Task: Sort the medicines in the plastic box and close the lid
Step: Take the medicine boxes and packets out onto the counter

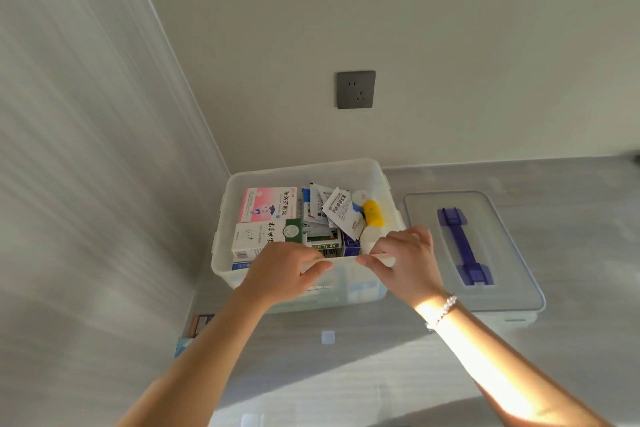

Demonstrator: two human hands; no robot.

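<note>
Translucent plastic box [239, 274] of medicines sits open; left hand [280, 269] and right hand [403, 258] both grip its near rim. Clear lid with blue handle [460, 243] lies flat just right of right hand, long axis running away.

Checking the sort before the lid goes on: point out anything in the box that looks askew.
The sachets in the middle of the plastic box lie tilted and overlapping in a loose heap, unlike the pink carton lying flat at the left. A yellow bottle lies on its side beside them. The lid sits on the counter to the right.
</note>
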